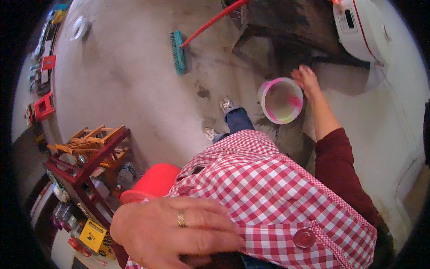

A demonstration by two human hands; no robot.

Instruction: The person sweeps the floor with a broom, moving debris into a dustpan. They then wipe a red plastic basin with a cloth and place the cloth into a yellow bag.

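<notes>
My left hand (pixel 181 228), with a ring on one finger, is close to the camera at the lower left. Its back shows and its fingers extend across the front of a red-and-white checked garment (pixel 268 181); its palm is hidden. Beyond the garment, my right hand (pixel 305 80) reaches out beside the rim of a white plastic bucket (pixel 263 101) with pink and yellow-green marks. Its fingers look loosely bent and show no object between them; whether they touch the rim is unclear. The bucket's round opening faces the camera.
A teal broom (pixel 179 53) with a red handle lies near a dark table (pixel 285 16) bearing a white appliance (pixel 362 30). Near my left side are a red plastic container (pixel 154 181), a dark red frame (pixel 90 164) and wooden chairs (pixel 97 134). A white round container (pixel 79 28) sits farther away.
</notes>
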